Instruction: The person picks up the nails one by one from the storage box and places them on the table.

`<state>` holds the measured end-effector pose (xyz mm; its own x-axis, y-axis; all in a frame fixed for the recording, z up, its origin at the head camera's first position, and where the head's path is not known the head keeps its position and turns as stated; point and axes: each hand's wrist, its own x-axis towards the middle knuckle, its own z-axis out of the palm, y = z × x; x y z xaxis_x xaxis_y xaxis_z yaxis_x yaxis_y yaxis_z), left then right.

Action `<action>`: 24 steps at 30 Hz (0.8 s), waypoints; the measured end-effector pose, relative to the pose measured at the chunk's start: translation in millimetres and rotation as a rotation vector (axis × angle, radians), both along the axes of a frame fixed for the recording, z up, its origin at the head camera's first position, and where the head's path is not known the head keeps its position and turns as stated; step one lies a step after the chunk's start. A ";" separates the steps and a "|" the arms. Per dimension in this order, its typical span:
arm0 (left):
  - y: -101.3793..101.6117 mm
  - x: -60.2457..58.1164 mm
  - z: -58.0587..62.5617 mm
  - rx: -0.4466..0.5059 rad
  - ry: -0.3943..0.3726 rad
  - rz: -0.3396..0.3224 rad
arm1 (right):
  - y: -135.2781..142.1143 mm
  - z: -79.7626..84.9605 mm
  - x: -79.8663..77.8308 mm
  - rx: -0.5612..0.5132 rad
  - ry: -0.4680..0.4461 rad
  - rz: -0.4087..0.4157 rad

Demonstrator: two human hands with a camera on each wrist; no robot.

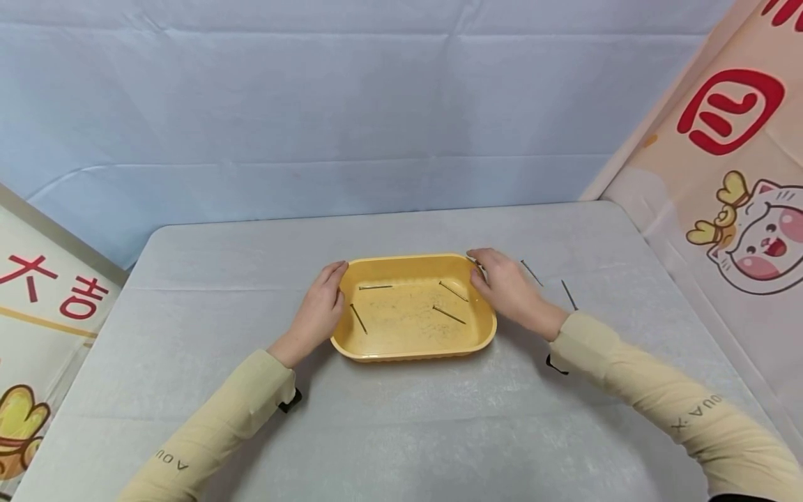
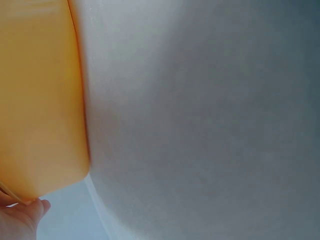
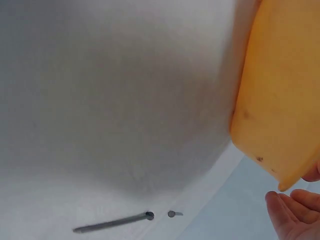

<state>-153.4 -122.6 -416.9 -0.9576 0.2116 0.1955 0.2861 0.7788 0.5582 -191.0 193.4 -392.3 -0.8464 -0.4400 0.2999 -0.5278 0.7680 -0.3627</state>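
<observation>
Fingers (image 1: 332, 270) are gripping the tray (image 1: 401, 335) at both ends; four nails (image 1: 449, 315) are lying inside (two nails (image 1: 532, 272) remaining outside, mid-right).

The yellow plastic tray (image 1: 414, 354) is the main obstacle, its raised walls blocking a low pass across mid-table. The left hand (image 1: 316, 307) and right hand (image 1: 513, 291) crowd its two ends, but its mouth is open from above between them. Inside, nails (image 1: 448, 315) lie toward either end, with bare floor between. Two more nails lie beside the right hand on the tabletop (image 1: 401, 432), which offers wide passage in front and at left; a hanging cloth (image 1: 314, 125) bounds the far side.
</observation>
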 end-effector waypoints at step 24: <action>1.4 1.9 2.8 -0.002 0.000 0.007 | -2.1 -11.3 4.5 -0.033 0.062 0.035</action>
<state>-151.5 -121.2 -414.1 -0.9591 0.2050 0.1950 0.2803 0.7823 0.5563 -186.5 191.3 -403.6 -0.8101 -0.4577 0.3665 -0.5763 0.7369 -0.3535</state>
